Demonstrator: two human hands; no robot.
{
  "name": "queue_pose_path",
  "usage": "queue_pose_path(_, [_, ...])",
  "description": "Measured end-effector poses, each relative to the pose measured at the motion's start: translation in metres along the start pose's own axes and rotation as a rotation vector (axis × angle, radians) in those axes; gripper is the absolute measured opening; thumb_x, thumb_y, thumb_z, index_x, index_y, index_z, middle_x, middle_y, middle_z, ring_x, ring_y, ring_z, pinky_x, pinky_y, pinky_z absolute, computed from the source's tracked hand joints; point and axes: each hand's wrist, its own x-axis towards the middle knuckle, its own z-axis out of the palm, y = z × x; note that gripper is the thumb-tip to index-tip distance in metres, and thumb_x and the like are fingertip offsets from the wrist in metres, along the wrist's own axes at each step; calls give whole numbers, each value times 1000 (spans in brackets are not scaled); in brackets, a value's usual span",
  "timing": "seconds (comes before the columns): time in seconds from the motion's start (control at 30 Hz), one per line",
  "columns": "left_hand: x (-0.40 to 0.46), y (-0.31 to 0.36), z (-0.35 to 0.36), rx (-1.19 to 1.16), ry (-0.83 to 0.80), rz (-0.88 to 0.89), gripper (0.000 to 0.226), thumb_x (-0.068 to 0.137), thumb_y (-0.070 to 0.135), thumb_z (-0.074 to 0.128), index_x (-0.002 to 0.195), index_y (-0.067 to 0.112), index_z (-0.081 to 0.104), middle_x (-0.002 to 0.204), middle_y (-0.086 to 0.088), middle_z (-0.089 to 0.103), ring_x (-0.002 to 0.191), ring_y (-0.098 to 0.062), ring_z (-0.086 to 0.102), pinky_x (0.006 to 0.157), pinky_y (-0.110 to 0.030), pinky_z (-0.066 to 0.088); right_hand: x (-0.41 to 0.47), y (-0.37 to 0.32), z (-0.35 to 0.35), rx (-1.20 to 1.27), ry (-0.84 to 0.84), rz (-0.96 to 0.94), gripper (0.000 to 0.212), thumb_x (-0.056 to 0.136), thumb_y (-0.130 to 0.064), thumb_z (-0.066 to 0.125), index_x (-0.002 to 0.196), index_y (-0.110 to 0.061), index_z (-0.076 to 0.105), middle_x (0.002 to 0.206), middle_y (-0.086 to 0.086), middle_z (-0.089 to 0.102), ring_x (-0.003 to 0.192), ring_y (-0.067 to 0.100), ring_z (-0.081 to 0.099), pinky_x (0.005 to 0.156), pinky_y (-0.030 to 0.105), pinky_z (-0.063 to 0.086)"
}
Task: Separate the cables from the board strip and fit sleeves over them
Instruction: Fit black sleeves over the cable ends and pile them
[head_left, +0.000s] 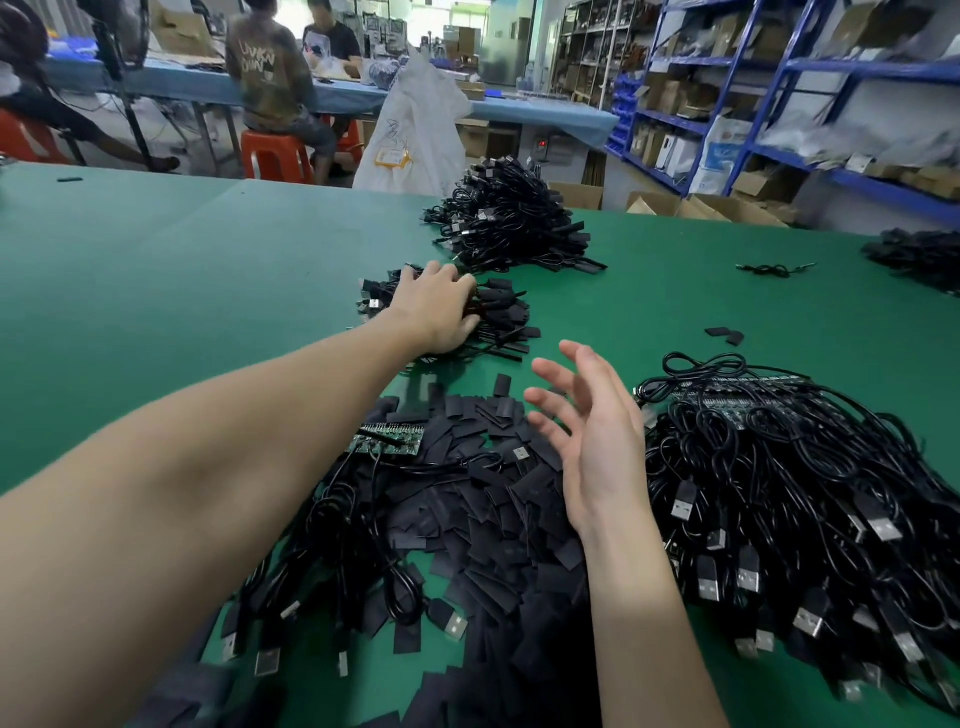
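Observation:
My left hand (439, 306) reaches far forward and lies on a small pile of sleeved black cables (506, 317), its fingers curled down into them. My right hand (592, 441) hovers open, fingers spread, above a heap of flat black sleeves (498, 530) and holds nothing. A short green board strip (389, 441) with cables still attached lies at the left edge of the sleeves. At the right, a big tangle of black USB cables on board strips (789, 493) covers the green table (182, 291).
A taller pile of finished cables (511, 221) stands farther back. A single loose cable (771, 269) and two stray sleeves (724, 334) lie to the right. A white bag (415, 130), people at another bench and blue shelving stand beyond the table's far edge.

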Motion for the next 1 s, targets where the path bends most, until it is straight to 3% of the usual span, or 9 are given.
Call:
queue_pose_path(0.17, [-48, 1, -12, -391, 211, -6, 28, 99, 39, 54, 113, 15, 59, 114, -9, 60, 112, -29, 51, 96, -45, 44, 2, 3, 1, -130, -23, 46, 18, 103, -27, 56, 108, -16, 69, 83, -2, 77, 62, 8, 63, 53, 18, 48])
queue_pose_path(0.27, [-96, -4, -14, -522, 165, -52, 25, 103, 37, 49, 94, 16, 59, 86, -1, 62, 86, -24, 59, 77, -37, 48, 3, 7, 4, -251, -76, 93, 17, 102, -24, 57, 106, -15, 71, 82, -1, 77, 58, 7, 60, 49, 17, 44])
queue_pose_path(0.33, [-128, -9, -9, -534, 71, -108, 31, 105, 38, 45, 87, 16, 58, 79, 1, 63, 78, -24, 61, 74, -38, 50, 3, 9, 7, -327, -109, 107, 15, 100, -23, 60, 103, -15, 72, 83, -1, 77, 57, 8, 59, 47, 18, 43])
queue_pose_path(0.5, [-163, -14, 1, -415, -17, -167, 27, 105, 37, 45, 84, 22, 54, 86, -2, 62, 94, -32, 60, 84, -41, 50, 1, 15, 14, -664, -223, 8, 9, 96, -31, 65, 96, -26, 72, 84, -12, 78, 61, 1, 62, 58, 18, 47])
queue_pose_path(0.63, [-161, -3, 2, -441, 24, -115, 31, 105, 40, 42, 82, 21, 51, 85, -2, 50, 101, -33, 55, 90, -44, 47, -4, 25, 28, -980, -260, -138, 9, 90, -36, 69, 91, -31, 76, 75, -23, 72, 74, -11, 64, 63, 6, 44])
queue_pose_path(0.7, [-160, 1, 3, -481, 38, -106, 35, 107, 41, 38, 80, 23, 52, 83, -2, 47, 100, -32, 56, 90, -42, 47, -6, 30, 33, -1040, -256, -141, 11, 89, -39, 70, 93, -31, 77, 75, -23, 72, 77, -9, 65, 70, 13, 50])
queue_pose_path(0.77, [-159, 3, 1, -517, 101, -115, 41, 107, 41, 36, 71, 25, 47, 79, 2, 44, 92, -28, 56, 84, -41, 47, -8, 34, 35, -1065, -236, -128, 14, 87, -42, 73, 93, -31, 77, 75, -22, 73, 79, -5, 67, 75, 22, 55])
queue_pose_path(0.9, [-156, 9, -10, -616, 288, -106, 49, 108, 38, 38, 60, 26, 37, 72, 3, 43, 75, -22, 47, 71, -39, 42, -8, 29, 37, -849, -220, -68, 9, 81, -39, 82, 82, -30, 78, 69, -18, 73, 68, -5, 67, 62, 10, 47])
queue_pose_path(1.0, [-155, 12, -16, -697, 378, -89, 52, 107, 39, 41, 59, 18, 42, 66, 1, 45, 68, -19, 48, 65, -38, 39, -8, 23, 37, -667, -221, 21, 10, 79, -34, 86, 79, -27, 78, 75, -11, 77, 74, 0, 71, 69, 18, 51])
